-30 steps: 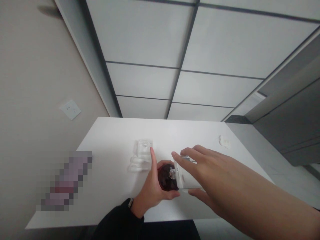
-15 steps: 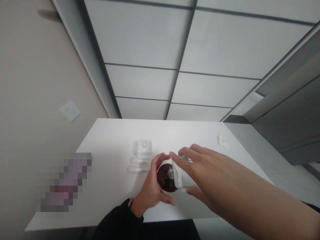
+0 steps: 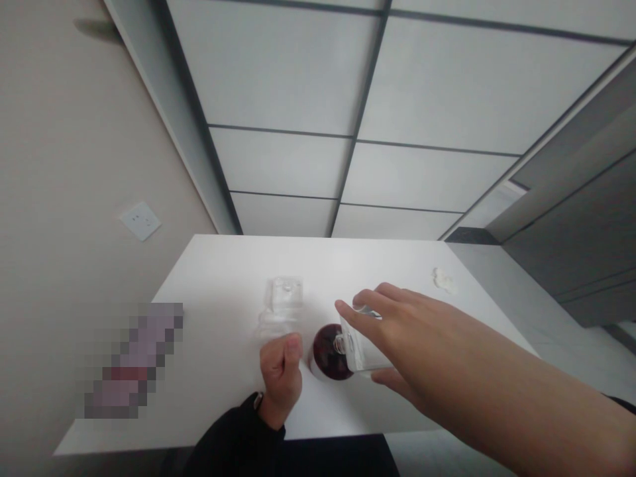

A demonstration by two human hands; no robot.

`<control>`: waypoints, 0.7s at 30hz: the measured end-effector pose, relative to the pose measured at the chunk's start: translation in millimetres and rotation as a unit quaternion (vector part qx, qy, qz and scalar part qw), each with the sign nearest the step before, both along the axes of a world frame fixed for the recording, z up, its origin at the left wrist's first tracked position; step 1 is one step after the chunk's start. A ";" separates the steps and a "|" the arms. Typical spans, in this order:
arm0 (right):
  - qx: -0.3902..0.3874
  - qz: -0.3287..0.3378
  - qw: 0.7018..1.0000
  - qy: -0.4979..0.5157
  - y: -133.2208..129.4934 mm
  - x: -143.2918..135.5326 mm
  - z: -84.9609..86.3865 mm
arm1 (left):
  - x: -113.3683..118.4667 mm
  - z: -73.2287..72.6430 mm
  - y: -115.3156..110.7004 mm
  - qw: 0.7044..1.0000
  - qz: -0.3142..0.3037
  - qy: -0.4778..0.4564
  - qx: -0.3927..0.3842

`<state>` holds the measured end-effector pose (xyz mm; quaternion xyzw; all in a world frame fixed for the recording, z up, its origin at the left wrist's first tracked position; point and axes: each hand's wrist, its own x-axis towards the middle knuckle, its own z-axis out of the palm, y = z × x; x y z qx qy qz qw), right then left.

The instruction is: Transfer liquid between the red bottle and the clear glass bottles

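Observation:
My left hand (image 3: 282,377) is closed in a fist with the thumb on top, just left of a round cup (image 3: 316,372) and apart from it. No object shows in that fist. Dark red contents (image 3: 330,352) show in the cup, which stands on the white table. My right hand (image 3: 392,324) grips a clear, boxy bottle (image 3: 365,354), tipped sideways with its narrow neck (image 3: 340,344) over the cup. Part of the bottle is hidden behind my fingers. Whether anything flows from the neck, I cannot tell.
Clear plastic pieces, one square (image 3: 287,293), lie beyond my left hand. A crumpled white scrap (image 3: 442,280) is near the table's right edge. A blurred-out pinkish object (image 3: 136,358) is at the left. The white table (image 3: 223,265) meets a wall with a socket (image 3: 141,220).
My left hand has let go of the cup, moved left and closed into a fist. The right hand and the tipped bottle stay almost in place.

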<state>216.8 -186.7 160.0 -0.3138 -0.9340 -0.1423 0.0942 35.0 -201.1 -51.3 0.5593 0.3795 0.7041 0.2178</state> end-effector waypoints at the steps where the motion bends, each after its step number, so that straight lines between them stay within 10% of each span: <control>1: 0.000 -0.002 1.000 0.000 -0.1 0.0 -0.2 | 0.1 0.4 0.1 1.000 -0.006 -0.008 -0.005; 13: -0.028 -0.018 0.998 -0.054 -2.0 0.6 5.4 | 6.7 -5.7 -2.8 0.978 -0.143 -0.075 -0.134; 21: -0.019 -0.008 1.000 -0.016 1.7 0.7 5.1 | 9.9 16.8 8.4 0.988 0.112 -0.104 -0.010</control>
